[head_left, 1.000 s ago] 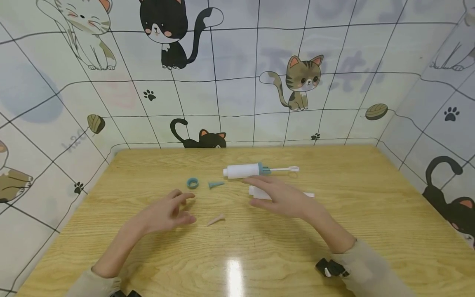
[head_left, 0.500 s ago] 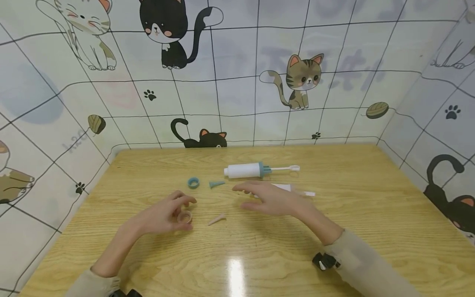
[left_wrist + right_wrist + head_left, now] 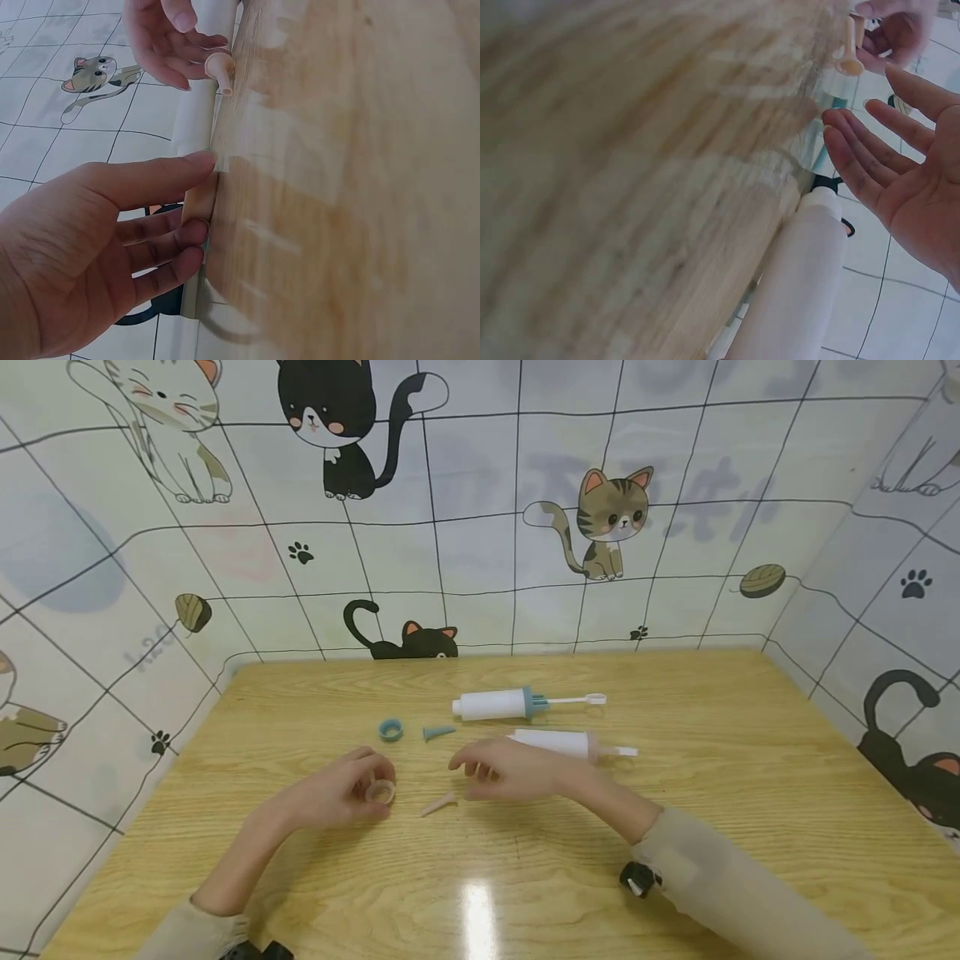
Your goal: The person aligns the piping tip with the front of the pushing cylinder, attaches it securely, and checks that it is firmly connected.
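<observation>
My left hand (image 3: 330, 797) pinches a pale pink plastic ring (image 3: 381, 792) at the table surface; in the left wrist view the ring (image 3: 199, 201) sits between thumb and fingers. My right hand (image 3: 517, 770) holds nothing. Its fingers are loosely bent and reach to just right of a small pale pink cone nozzle (image 3: 438, 803), which lies on the table between both hands. In the right wrist view this nozzle (image 3: 849, 60) is beyond the fingertips. Behind my right hand lies a white tube with a pink collar and a plunger handle (image 3: 555, 742), partly covered by the hand.
A second white tube with a teal collar and plunger (image 3: 491, 704) lies farther back. To its left are a teal cone nozzle (image 3: 438, 732) and a teal ring (image 3: 390, 730). A cat-patterned cloth wall (image 3: 480, 552) surrounds the wooden table (image 3: 570, 877) at the back and sides.
My right hand has moved left and toward me, from over the pink-collared tube to beside the pink nozzle. My left fingers have closed on the pink ring.
</observation>
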Available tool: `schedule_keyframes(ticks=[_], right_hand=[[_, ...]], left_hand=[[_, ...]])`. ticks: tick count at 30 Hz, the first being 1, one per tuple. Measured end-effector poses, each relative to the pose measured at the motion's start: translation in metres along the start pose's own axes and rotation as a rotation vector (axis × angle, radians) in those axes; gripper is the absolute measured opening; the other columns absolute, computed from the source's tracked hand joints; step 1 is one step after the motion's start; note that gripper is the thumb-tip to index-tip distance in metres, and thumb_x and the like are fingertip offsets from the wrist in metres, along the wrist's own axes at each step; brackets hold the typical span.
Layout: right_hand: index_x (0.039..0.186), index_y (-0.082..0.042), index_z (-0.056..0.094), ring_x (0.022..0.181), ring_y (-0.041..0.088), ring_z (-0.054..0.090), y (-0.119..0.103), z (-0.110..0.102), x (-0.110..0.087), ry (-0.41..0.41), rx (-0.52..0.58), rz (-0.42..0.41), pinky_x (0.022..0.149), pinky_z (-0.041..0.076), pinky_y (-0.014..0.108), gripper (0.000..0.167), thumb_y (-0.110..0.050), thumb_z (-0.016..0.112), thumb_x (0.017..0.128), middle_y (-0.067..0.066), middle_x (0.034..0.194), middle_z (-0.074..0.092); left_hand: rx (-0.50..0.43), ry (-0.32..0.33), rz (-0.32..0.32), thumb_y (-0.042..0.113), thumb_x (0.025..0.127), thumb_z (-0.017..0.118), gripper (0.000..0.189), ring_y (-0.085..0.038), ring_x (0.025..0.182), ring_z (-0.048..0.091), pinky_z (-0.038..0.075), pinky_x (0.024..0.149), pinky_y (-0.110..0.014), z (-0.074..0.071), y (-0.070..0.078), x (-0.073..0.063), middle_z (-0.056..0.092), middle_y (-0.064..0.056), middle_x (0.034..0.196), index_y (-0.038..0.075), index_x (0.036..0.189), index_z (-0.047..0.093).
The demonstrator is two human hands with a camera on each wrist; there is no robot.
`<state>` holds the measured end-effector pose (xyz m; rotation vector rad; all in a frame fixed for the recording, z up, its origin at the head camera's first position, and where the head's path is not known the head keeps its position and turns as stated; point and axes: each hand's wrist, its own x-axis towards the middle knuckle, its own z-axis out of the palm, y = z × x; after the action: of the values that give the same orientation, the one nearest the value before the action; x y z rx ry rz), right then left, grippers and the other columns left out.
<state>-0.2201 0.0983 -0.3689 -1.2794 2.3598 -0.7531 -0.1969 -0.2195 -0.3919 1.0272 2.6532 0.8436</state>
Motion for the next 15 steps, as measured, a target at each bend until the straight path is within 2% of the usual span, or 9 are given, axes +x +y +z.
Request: schedule_keyframes(ticks=[6, 15], right_hand=[[0.128, -0.004, 0.062, 0.086, 0.005, 0.059, -0.002, 0.008, 0.012, -0.024, -0.054, -0.034, 0.079, 0.052, 0.019, 0.033, -0.018, 0.068, 0.098, -0.002, 0.098, 0.066], [0.122, -0.008, 0.064, 0.081, 0.003, 0.057, -0.002, 0.013, 0.018, -0.043, -0.084, -0.001, 0.075, 0.05, 0.018, 0.027, -0.016, 0.07, 0.097, -0.007, 0.092, 0.063]], left_hand=[[-0.029, -0.014, -0.018, 0.021, 0.091, 0.079, 0.025, -0.014, 0.079, 0.052, 0.049, 0.067, -0.025, -0.001, 0.001, 0.004, 0.052, -0.002, 0.095, 0.011, 0.105, 0.061], [-0.019, -0.004, -0.018, 0.022, 0.091, 0.078, 0.023, -0.012, 0.077, 0.052, 0.048, 0.065, -0.025, 0.001, 0.0, 0.007, 0.053, -0.002, 0.091, 0.012, 0.103, 0.061]])
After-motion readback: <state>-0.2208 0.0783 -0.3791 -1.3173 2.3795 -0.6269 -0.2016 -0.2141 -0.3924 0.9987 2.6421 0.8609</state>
